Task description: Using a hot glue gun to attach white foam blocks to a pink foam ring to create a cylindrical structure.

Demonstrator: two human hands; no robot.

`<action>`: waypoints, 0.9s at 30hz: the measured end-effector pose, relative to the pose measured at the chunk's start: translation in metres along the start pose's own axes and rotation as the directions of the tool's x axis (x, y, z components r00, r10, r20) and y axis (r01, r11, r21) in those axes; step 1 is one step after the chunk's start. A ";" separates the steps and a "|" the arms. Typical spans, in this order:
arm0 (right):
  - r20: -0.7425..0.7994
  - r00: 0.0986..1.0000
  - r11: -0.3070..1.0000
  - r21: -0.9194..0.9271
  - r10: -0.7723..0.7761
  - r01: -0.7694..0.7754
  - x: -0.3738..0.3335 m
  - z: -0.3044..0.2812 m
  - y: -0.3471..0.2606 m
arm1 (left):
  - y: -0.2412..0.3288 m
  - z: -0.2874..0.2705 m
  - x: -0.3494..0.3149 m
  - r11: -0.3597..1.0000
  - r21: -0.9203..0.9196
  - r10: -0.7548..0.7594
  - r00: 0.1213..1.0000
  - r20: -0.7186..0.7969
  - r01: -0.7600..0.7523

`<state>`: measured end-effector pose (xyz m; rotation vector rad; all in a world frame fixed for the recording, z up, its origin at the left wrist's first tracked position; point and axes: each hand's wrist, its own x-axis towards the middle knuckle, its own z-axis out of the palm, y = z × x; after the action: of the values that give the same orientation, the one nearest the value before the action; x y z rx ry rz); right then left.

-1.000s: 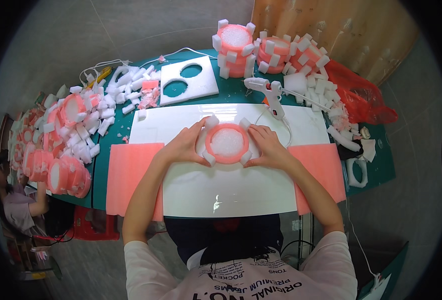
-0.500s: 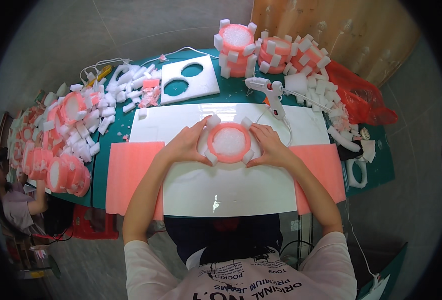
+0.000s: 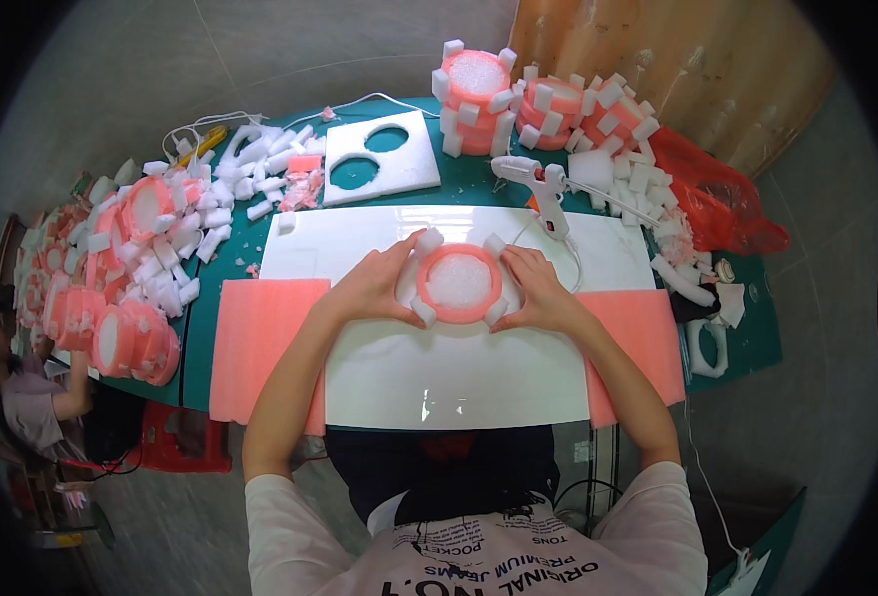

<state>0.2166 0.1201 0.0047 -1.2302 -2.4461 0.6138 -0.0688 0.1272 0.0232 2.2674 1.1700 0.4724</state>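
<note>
A round foam piece [image 3: 459,285], with a pink ring around a white centre, lies on the glossy white board [image 3: 399,382] in front of me. Several small white foam blocks stick out around its rim. My left hand [image 3: 384,283] grips it from the left, fingers at the upper left block and thumb at the lower left one. From the right, my right hand [image 3: 536,290] grips it the same way, with fingers and thumb at the two right blocks. Beyond the right hand a white glue gun [image 3: 543,189] rests with a glue stick in its back.
Pink foam sheets [image 3: 272,343] flank the board. Loose white foam blocks and pink rings [image 3: 146,214] heap up at left. A white foam sheet with two holes [image 3: 414,164] lies behind. Finished-looking foam stacks [image 3: 477,104] and a red plastic bag [image 3: 707,199] stand at back right. Another person [image 3: 37,397] sits at far left.
Both hands keep their hold on the round foam piece, which stays in place on the board. The whole view has shifted very slightly.
</note>
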 end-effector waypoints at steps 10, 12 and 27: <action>-0.040 0.999 1.000 -0.008 -0.030 0.030 0.000 0.002 0.003 | 0.003 -0.004 0.001 0.997 -0.077 -0.027 0.999 0.040 0.030; -0.038 0.999 1.000 -0.007 -0.029 0.028 0.000 0.003 0.003 | 0.003 -0.004 0.002 0.995 -0.091 -0.036 0.998 0.046 0.040; -0.019 1.000 1.000 -0.021 -0.018 0.017 0.001 0.005 0.004 | 0.000 -0.001 0.002 0.998 -0.056 0.011 1.000 0.004 -0.011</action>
<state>0.2163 0.1223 -0.0011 -1.2157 -2.4506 0.5710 -0.0688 0.1291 0.0239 2.2273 1.1286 0.4986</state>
